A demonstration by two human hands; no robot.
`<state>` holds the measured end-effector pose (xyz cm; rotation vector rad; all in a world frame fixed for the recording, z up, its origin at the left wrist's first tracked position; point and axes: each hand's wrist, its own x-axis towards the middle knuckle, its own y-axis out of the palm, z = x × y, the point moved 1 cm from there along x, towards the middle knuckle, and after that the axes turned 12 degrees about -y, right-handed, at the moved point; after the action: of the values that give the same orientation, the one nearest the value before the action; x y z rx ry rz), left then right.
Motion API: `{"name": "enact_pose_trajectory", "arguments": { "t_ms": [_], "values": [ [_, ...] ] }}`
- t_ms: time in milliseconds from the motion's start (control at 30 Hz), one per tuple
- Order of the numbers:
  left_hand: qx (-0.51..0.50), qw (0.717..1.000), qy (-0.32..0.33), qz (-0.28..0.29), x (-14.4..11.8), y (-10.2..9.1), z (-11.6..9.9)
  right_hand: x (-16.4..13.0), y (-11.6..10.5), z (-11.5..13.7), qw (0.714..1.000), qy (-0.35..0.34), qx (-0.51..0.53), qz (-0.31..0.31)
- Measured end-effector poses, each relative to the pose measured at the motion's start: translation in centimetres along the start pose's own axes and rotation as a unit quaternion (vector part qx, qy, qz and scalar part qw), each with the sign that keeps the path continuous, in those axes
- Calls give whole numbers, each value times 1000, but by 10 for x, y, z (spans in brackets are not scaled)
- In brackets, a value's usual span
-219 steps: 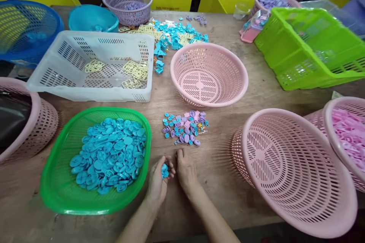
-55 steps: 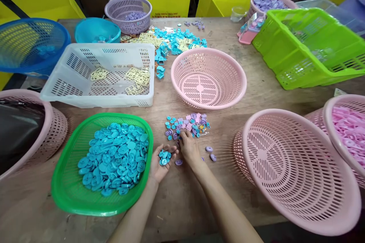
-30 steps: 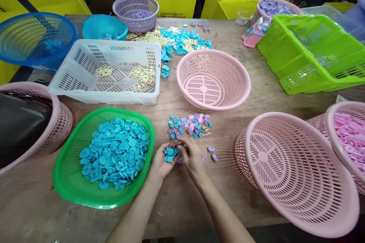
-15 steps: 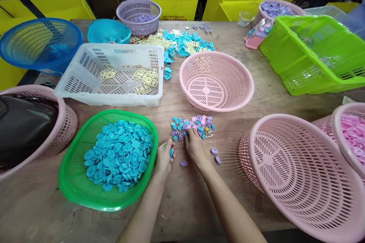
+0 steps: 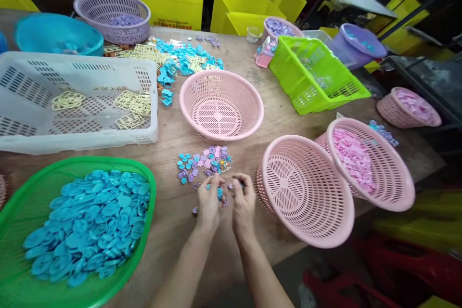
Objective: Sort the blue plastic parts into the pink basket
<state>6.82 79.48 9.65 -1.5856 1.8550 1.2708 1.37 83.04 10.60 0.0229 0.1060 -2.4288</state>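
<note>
My left hand (image 5: pixel 208 204) is closed on small blue plastic pieces (image 5: pixel 220 193), which show at its fingers. Beside it, my right hand (image 5: pixel 244 204) has its fingers curled together; a bit of dark teal shows at the fingertips, too small to make out. A small purple piece (image 5: pixel 230 186) shows between the hands. Just beyond them lies a loose pile of small blue, purple and pink plastic pieces (image 5: pixel 205 160) on the wooden table (image 5: pixel 169 216). To the left, a green basket (image 5: pixel 153 187) holds many round blue plastic pieces (image 5: pixel 97 216).
Beyond the pile stands a pink basket (image 5: pixel 254 122). Another pink basket (image 5: pixel 306 192) tilts at the right, beside one with pink pieces (image 5: pixel 353 159). A white crate (image 5: pixel 79 142) with cream frames is at left. A lime-green crate (image 5: pixel 306 77) stands at the back right.
The view has turned to the right. My right hand has drawn back from the pile and come beside my left hand, which still holds blue pieces.
</note>
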Motion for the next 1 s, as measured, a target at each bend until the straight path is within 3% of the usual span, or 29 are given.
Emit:
{"name": "enact_pose_trajectory", "arguments": {
  "t_ms": [133, 233, 333, 500, 567, 600, 667, 733, 833, 900, 1000],
  "values": [
    [63, 991, 18, 115, -25, 74, 23, 8, -64, 24, 979, -72, -103, -158],
    [203, 963, 133, 114, -32, 111, 38, 22, -105, 20, 973, -55, -129, -186],
    [318, 923, 174, 132, -29, 126, 52, 29, -122, 12, 974, -34, -105, -198],
    [351, 877, 258, 202, -25, 127, 49, 17, -112, 24, 929, -151, -187, -281],
    [326, 865, 324, 201, -24, 118, 39, 8, -102, 28, 917, -194, -204, -284],
    [310, 864, 356, 174, -22, 110, 33, 4, -95, 26, 916, -217, -206, -268],
    [286, 872, 393, 51, -12, 80, 23, 1, -78, 15, 923, -266, -208, -184],
    [277, 873, 384, -114, 4, 37, 17, 4, -55, -6, 927, -301, -218, -44],
    [279, 847, 360, -274, 32, -31, 13, 22, -8, -43, 906, -316, -241, 147],
    [337, 813, 357, -314, 46, -61, 10, 38, 24, -59, 882, -306, -274, 230],
    [453, 775, 333, -288, 58, -79, 7, 61, 61, -63, 821, -277, -354, 352]
  ]
}}
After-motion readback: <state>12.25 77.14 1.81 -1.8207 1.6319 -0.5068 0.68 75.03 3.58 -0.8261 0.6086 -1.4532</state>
